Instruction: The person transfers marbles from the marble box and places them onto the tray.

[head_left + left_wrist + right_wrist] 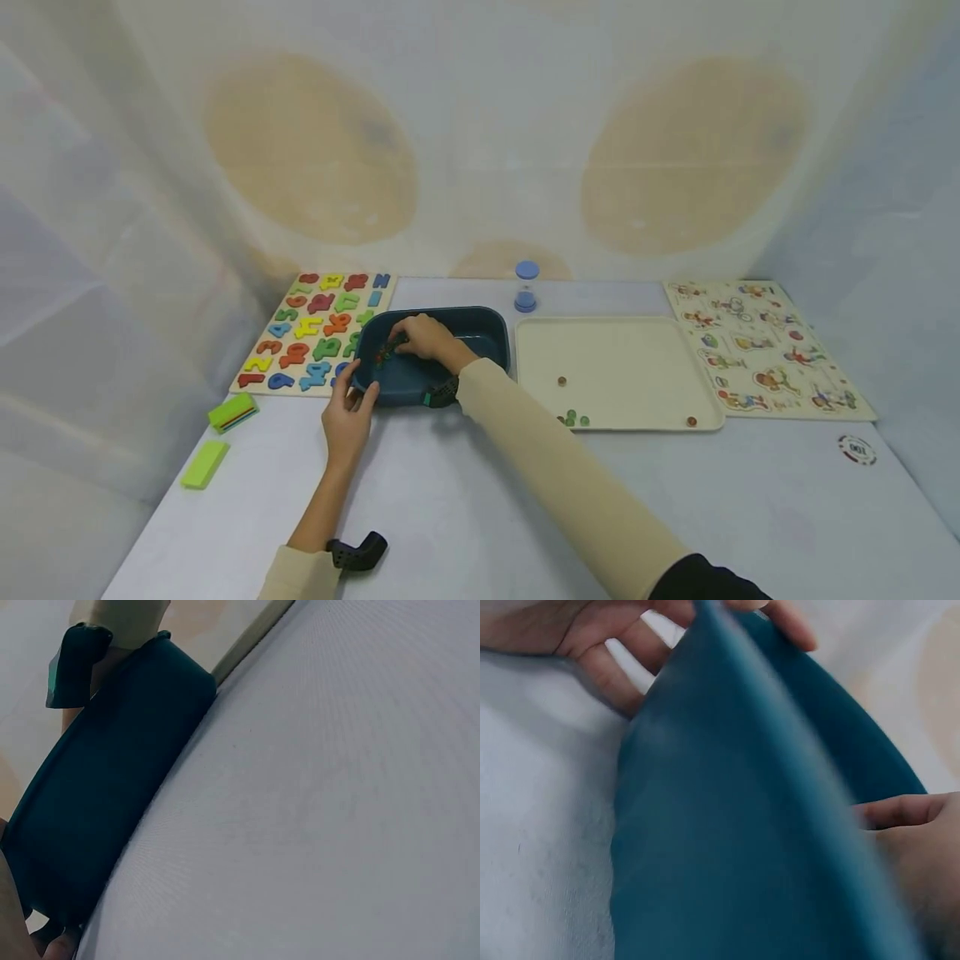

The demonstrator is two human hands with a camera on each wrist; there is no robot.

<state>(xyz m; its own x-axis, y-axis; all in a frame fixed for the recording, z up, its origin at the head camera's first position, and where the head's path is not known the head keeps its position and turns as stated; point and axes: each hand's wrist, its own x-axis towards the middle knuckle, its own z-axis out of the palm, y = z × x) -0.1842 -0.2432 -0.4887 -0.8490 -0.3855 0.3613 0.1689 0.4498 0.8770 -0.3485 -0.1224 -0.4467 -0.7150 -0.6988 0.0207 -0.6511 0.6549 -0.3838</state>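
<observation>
A dark teal basin (457,398) stands at the middle of the table. My left hand (349,417) grips its front left corner, the thumb at the rim and other fingers against the outer wall; in the right wrist view that hand (622,645) shows beyond the wall. Inside the basin is my right hand (429,340), fingers bent down over small green and red pieces (384,353) at the left end. In the right wrist view the near wall partly hides this hand (922,840), and I cannot tell whether it pinches a piece.
A cream tray (622,358) sits right of the basin, bearing small green pieces (572,417) and brown ones. Behind stands a blue-capped clear container (526,287). A letter puzzle board (300,333) lies left, a picture board (765,350) right. Green blocks (204,464) and a round chip (857,450) lie nearer.
</observation>
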